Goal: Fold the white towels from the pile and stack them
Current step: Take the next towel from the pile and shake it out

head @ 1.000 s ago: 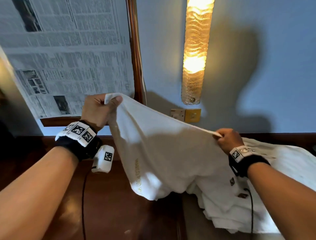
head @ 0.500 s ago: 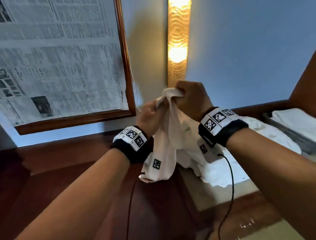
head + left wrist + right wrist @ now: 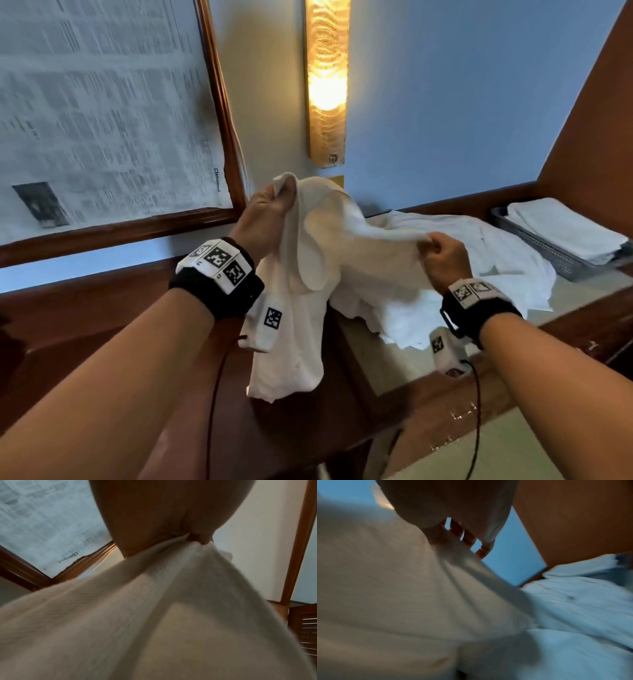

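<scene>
A white towel [image 3: 308, 260] hangs doubled in the air above the dark wooden counter. My left hand [image 3: 270, 212] pinches its gathered top corners, held high near the wall; the left wrist view shows the cloth [image 3: 154, 615] bunched in that hand [image 3: 192, 538]. My right hand [image 3: 442, 253] pinches the towel's folded edge lower and to the right; the right wrist view shows the fingers [image 3: 467, 539] against the cloth [image 3: 402, 588]. Behind the towel lies the loose pile of white towels [image 3: 479, 274]. Folded towels [image 3: 561, 229] sit stacked in a tray at the far right.
A dark mesh tray [image 3: 534, 240] holds the folded stack at the right. A framed newspaper [image 3: 102, 113] and a lit wall lamp [image 3: 327, 82] hang behind the counter [image 3: 102, 335]. A wooden side panel [image 3: 589, 130] rises at the far right.
The hands came together, doubling the spread towel, with the corners passing to my left hand. My right hand has since slid down and right along the edge.
</scene>
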A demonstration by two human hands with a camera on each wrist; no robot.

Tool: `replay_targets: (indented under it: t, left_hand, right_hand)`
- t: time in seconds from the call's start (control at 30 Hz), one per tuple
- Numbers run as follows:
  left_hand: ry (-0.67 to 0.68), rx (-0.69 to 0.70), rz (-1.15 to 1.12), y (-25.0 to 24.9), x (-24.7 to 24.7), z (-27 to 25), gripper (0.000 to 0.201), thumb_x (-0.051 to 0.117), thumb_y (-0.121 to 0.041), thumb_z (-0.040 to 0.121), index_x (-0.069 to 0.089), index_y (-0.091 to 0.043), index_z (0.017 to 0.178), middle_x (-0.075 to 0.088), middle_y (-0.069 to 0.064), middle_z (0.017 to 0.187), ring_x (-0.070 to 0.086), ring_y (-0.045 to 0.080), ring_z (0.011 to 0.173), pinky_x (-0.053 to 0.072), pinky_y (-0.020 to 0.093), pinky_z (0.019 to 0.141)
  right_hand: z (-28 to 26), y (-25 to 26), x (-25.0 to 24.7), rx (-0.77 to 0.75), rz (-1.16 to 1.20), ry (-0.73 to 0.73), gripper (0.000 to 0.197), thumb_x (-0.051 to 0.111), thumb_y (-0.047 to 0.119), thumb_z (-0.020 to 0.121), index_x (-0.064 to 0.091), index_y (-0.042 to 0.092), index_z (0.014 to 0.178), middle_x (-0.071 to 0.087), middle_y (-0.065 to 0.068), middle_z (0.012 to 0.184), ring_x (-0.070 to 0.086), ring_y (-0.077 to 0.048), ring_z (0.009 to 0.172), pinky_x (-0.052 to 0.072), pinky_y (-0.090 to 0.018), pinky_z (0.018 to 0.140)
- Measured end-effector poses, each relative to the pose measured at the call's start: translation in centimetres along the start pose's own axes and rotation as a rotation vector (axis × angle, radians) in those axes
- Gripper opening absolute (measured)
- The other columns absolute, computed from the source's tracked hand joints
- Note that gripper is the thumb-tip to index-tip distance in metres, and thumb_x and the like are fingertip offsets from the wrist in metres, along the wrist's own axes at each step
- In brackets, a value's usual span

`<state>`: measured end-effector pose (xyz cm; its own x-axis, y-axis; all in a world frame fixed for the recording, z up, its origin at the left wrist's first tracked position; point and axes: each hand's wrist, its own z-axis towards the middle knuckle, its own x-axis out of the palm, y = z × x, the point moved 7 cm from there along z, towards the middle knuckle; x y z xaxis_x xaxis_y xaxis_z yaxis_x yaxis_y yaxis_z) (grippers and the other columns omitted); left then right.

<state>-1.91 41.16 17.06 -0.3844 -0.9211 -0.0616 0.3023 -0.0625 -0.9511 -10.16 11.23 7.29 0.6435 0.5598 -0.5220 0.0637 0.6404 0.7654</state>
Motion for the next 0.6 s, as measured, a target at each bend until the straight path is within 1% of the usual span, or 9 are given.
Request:
replay_targets:
  t: [0.03,0.1,0.17,0.23,0.3,0.37,0.47,0.53,0.6]
  left_hand:
    - [0.022,-0.011,-0.007,0.1,1.2,0.1,0.029,0.043,-0.03,0.107,0.065,-0.018,0.092,0.069,-0.002,0.082,0.066,0.007,0.075,0.054,0.025,0.074]
    - [0.027,0.014,0.014,0.1,3.7,0.7,0.028,0.045,-0.029,0.106,0.065,-0.016,0.092,0.067,0.0,0.082,0.063,0.013,0.079,0.052,0.031,0.077]
    - [0.004,0.066,-0.003,0.0,6.2,1.5,0.027,0.048,-0.03,0.106,0.067,-0.02,0.088,0.067,-0.003,0.084,0.061,0.015,0.084,0.051,0.033,0.08]
    - [0.012,0.059,-0.038,0.4,8.6,2.3,0.027,0.049,-0.031,0.105,0.071,-0.023,0.091,0.071,-0.006,0.087,0.064,0.014,0.09,0.052,0.035,0.088]
    - [0.053,0.014,-0.02,1.0,10.7,2.9,0.032,0.049,-0.035,0.105,0.072,-0.017,0.093,0.073,-0.001,0.087,0.065,0.015,0.088,0.052,0.036,0.088]
    - [0.088,0.025,0.046,1.0,12.1,3.4,0.035,0.047,-0.035,0.105,0.071,-0.013,0.09,0.07,0.004,0.086,0.064,0.011,0.082,0.052,0.033,0.082]
    - [0.055,0.128,0.246,-0.3,12.6,3.8,0.035,0.045,-0.025,0.106,0.062,-0.022,0.076,0.059,-0.008,0.073,0.052,-0.008,0.063,0.044,0.016,0.068]
    - [0.03,0.155,0.293,-0.8,12.6,3.6,0.035,0.046,-0.024,0.106,0.059,-0.021,0.074,0.055,-0.009,0.072,0.047,-0.009,0.059,0.042,0.013,0.065]
    - [0.006,0.152,0.335,-1.0,12.0,3.2,0.038,0.045,-0.029,0.106,0.061,-0.012,0.076,0.056,-0.004,0.074,0.048,-0.003,0.062,0.042,0.017,0.066]
  right_hand:
    - [0.7,2.0,0.1,-0.086,0.023,-0.004,0.017,0.056,0.005,0.092,0.072,0.008,0.093,0.069,-0.008,0.09,0.062,-0.029,0.09,0.036,-0.023,0.071]
    - [1.9,6.6,0.5,-0.28,0.072,0.042,0.024,0.055,-0.002,0.086,0.074,0.006,0.097,0.072,-0.008,0.097,0.065,-0.023,0.097,0.042,-0.017,0.081]
    - [2.8,10.3,0.3,-0.402,0.159,0.101,0.023,0.059,0.0,0.086,0.077,0.012,0.095,0.074,0.0,0.094,0.065,-0.009,0.091,0.045,-0.014,0.084]
    - [3.8,12.4,-0.5,-0.449,0.221,0.13,0.024,0.065,0.012,0.086,0.073,0.033,0.076,0.067,0.017,0.072,0.06,-0.002,0.072,0.046,-0.022,0.072]
    - [4.8,12.6,-1.7,-0.448,0.195,0.116,0.033,0.063,0.024,0.083,0.057,0.039,0.055,0.051,0.018,0.053,0.045,-0.003,0.058,0.038,-0.026,0.061]
    - [4.9,11.8,-2.8,-0.437,0.082,0.094,0.033,0.061,0.027,0.083,0.051,0.036,0.053,0.046,0.012,0.049,0.038,-0.005,0.052,0.035,-0.028,0.057]
    - [3.5,10.1,-3.2,-0.455,0.073,0.127,0.028,0.064,0.026,0.089,0.053,0.023,0.064,0.045,0.008,0.052,0.041,-0.009,0.054,0.034,-0.028,0.058]
    - [2.2,9.3,-2.5,-0.498,0.05,0.18,0.023,0.068,0.031,0.089,0.053,0.02,0.075,0.051,0.008,0.06,0.044,-0.01,0.056,0.035,-0.025,0.058]
    - [1.4,7.7,-0.8,-0.516,-0.045,0.22,0.026,0.072,0.031,0.088,0.058,0.01,0.081,0.061,-0.004,0.068,0.052,-0.023,0.062,0.041,-0.033,0.061]
